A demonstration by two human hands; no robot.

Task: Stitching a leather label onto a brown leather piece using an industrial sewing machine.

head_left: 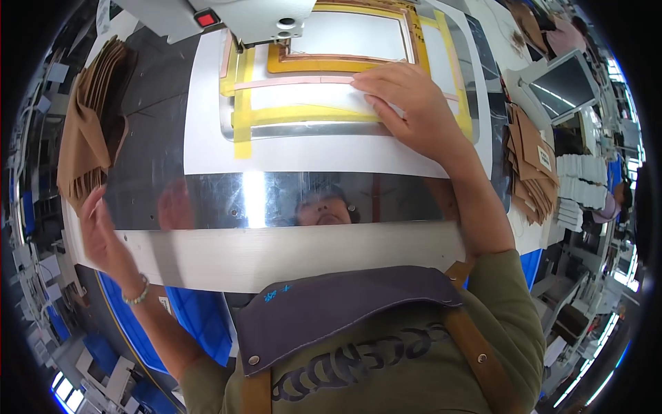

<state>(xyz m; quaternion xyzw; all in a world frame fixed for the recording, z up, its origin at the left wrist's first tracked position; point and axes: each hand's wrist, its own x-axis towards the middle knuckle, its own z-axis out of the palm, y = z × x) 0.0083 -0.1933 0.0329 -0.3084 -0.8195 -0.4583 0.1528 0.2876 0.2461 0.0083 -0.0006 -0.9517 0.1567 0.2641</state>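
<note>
My right hand [417, 110] lies over a flat sewing template [310, 130], its fingers stretched out and its fingertips on a pale pink strip [289, 82]. Yellow tape [243, 103] runs along the template's edges. Just beyond the fingers is a yellow-orange frame [310, 67] with a white middle. At the far left my left hand [105, 238] is raised by the table edge, fingers extended and nothing seen in it. Its fingertips are close to the lower end of a stack of brown fabric-like pieces [89, 131]; whether they touch it I cannot tell.
The light-grey machine head [234, 17] overhangs the template, with a red switch [206, 18]. Under the template lies a white sheet [207, 148] on a shiny metal plate [386, 196]. On the right are more brown pieces [532, 162] and a screen [564, 86]. Blue bins [200, 324] stand below.
</note>
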